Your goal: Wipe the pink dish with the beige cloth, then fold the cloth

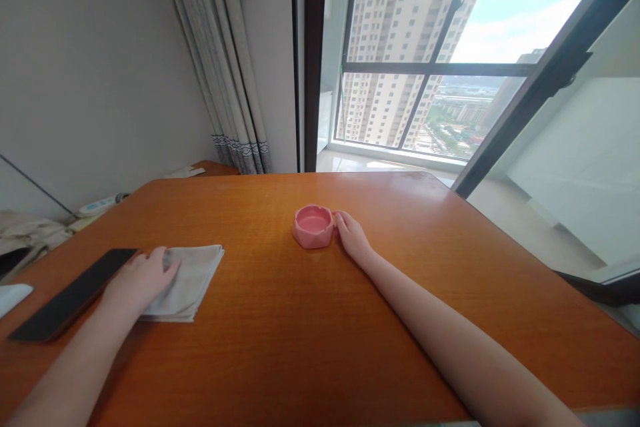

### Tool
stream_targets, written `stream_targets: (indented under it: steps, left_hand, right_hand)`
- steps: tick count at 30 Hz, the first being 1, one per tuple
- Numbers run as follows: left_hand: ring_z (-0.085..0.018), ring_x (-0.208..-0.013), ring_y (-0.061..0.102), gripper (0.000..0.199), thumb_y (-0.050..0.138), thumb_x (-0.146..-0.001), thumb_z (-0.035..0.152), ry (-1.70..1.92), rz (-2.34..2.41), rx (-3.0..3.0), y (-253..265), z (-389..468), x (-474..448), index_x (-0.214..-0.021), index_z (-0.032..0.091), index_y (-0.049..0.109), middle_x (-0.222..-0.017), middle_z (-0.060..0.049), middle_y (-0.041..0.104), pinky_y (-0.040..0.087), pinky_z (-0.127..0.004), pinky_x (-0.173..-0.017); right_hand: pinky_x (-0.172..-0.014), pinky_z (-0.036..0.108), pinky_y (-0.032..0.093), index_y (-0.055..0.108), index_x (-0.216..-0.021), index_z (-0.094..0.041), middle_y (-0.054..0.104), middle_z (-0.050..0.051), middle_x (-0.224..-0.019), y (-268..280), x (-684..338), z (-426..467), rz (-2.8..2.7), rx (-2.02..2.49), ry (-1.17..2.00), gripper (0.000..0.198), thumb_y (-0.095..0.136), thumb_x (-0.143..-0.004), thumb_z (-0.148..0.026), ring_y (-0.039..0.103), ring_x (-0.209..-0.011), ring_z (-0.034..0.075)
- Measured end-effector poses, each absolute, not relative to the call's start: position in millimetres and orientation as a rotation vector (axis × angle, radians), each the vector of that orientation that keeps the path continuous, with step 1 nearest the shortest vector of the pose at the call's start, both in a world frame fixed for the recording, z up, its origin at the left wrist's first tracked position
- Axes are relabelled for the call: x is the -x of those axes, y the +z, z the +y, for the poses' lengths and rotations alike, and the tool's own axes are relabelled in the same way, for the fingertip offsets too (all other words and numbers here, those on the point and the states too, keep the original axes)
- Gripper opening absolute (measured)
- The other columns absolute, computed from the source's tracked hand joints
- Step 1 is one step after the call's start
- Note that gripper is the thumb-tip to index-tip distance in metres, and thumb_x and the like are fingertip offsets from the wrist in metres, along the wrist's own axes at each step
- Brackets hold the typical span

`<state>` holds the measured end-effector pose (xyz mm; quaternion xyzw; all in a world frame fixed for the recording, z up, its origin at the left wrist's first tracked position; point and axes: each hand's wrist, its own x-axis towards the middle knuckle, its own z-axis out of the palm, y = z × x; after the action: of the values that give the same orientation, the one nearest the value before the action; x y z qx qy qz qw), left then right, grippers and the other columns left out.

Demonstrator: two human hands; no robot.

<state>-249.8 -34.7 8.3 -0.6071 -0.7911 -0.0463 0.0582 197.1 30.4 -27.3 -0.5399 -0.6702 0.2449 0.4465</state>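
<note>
A pink, faceted ashtray (313, 237) stands upright near the middle of the wooden table. At its right side is my right hand (351, 235), with fingertips closed against the ashtray's edge; the far fingers are partly hidden. To the left, my left hand (143, 278) lies over the left edge of a folded light-grey cloth (195, 280), its thumb spread away from the fingers. Just beside that hand, and partly behind it, is a long black flat object (70, 297) whose kind I cannot make out.
The orange-brown wooden table (280, 347) has its far edge before a window (430, 70). A grey curtain (220, 47) hangs behind it at the left. Something white (14, 297) lies at the far left, near crumpled beige fabric (35, 230).
</note>
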Motion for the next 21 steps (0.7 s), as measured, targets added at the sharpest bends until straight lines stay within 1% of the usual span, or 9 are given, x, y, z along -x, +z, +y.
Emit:
stream_targets:
  steps: [4, 6, 10, 11, 13, 14, 16, 19, 21]
  left_hand:
    - [-0.030, -0.086, 0.062, 0.035, 0.050, -0.067, 0.049, -0.201, -2.639, 1.930, 10.8, -29.7, 242.6, -0.085, 0.020, 0.053, -0.088, -0.011, 0.066, 0.047, -0.038, -0.073]
    - [-0.025, -0.086, 0.061, 0.031, 0.053, -0.066, 0.045, -0.310, -2.623, 2.092, 25.1, -27.1, 222.1, -0.084, 0.020, 0.051, -0.090, -0.007, 0.065, 0.046, -0.032, -0.074]
    - [-0.019, -0.094, 0.058, 0.041, 0.056, -0.072, 0.042, -0.701, -2.254, 2.683, 62.2, -30.0, 158.4, -0.106, 0.021, 0.048, -0.103, -0.001, 0.062, 0.044, -0.029, -0.084]
    - [-0.019, -0.094, 0.058, 0.046, 0.057, -0.073, 0.043, -0.740, -2.166, 2.868, 70.9, -31.8, 140.0, -0.112, 0.023, 0.046, -0.104, 0.000, 0.062, 0.044, -0.030, -0.084]
    - [-0.018, -0.086, 0.060, 0.052, 0.057, -0.076, 0.045, -0.725, -2.044, 3.217, 86.0, -34.3, 103.4, -0.121, 0.025, 0.041, -0.094, 0.001, 0.063, 0.047, -0.030, -0.077]
    - [-0.018, -0.083, 0.060, 0.055, 0.058, -0.075, 0.045, -0.770, -1.980, 3.316, 91.8, -34.5, 85.9, -0.124, 0.026, 0.040, -0.091, 0.001, 0.063, 0.048, -0.030, -0.075]
    - [-0.018, -0.086, 0.060, 0.061, 0.062, -0.073, 0.042, -0.961, -1.818, 3.412, 99.1, -31.7, 54.4, -0.127, 0.025, 0.039, -0.093, 0.000, 0.063, 0.048, -0.031, -0.077]
    - [-0.018, -0.091, 0.059, 0.060, 0.065, -0.071, 0.038, -1.364, -1.616, 3.264, 95.8, -19.1, 19.3, -0.125, 0.023, 0.043, -0.100, -0.003, 0.061, 0.047, -0.032, -0.082]
    - [-0.017, -0.092, 0.058, 0.049, 0.061, -0.075, 0.038, -1.693, -1.545, 2.981, 82.2, -6.9, 5.3, -0.119, 0.022, 0.048, -0.104, -0.005, 0.059, 0.047, -0.032, -0.084]
  right_hand:
    - [-0.086, 0.033, 0.042, 0.060, -0.100, -0.022, 0.066, 0.005, -0.097, -28.8, -197.1, 31.4, -1.654, 1.344, 0.605, 0.036, 0.031, -0.092, -0.042, 0.058, -0.096, 0.020]
    - [-0.084, 0.033, 0.043, 0.059, -0.100, -0.021, 0.066, 0.005, -0.095, -29.2, -196.9, 31.5, -1.628, 1.359, 0.620, 0.034, 0.034, -0.091, -0.041, 0.059, -0.092, 0.020]
    - [-0.081, 0.035, 0.045, 0.056, -0.107, -0.018, 0.063, 0.006, -0.089, -17.7, -194.9, 21.9, -1.580, 1.352, 0.571, 0.033, 0.041, -0.088, -0.040, 0.058, -0.084, 0.020]
    - [-0.084, 0.036, 0.044, 0.056, -0.108, -0.018, 0.062, 0.007, -0.091, -11.1, -193.0, 16.0, -1.585, 1.314, 0.505, 0.033, 0.043, -0.087, -0.039, 0.057, -0.086, 0.021]
    - [-0.092, 0.037, 0.040, 0.057, -0.110, -0.018, 0.060, 0.010, -0.102, 5.0, -186.2, 0.7, -1.650, 1.171, 0.399, 0.034, 0.047, -0.085, -0.040, 0.054, -0.097, 0.022]
    - [-0.096, 0.037, 0.039, 0.057, -0.112, -0.019, 0.059, 0.010, -0.109, 12.9, -181.0, -7.8, -1.707, 1.076, 0.430, 0.035, 0.050, -0.084, -0.040, 0.053, -0.103, 0.022]
    - [-0.094, 0.036, 0.041, 0.053, -0.118, -0.020, 0.059, 0.008, -0.115, 25.0, -168.7, -23.5, -1.828, 0.896, 0.695, 0.042, 0.055, -0.082, -0.041, 0.054, -0.106, 0.023]
    - [-0.082, 0.033, 0.049, 0.057, -0.112, -0.019, 0.065, 0.005, -0.104, 29.8, -153.8, -34.9, -1.834, 0.833, 1.169, 0.040, 0.058, -0.078, -0.040, 0.060, -0.096, 0.022]
    - [-0.077, 0.034, 0.050, 0.062, -0.100, -0.016, 0.067, 0.005, -0.094, 27.8, -153.1, -32.8, -1.663, 0.954, 1.190, 0.033, 0.057, -0.077, -0.039, 0.061, -0.089, 0.023]
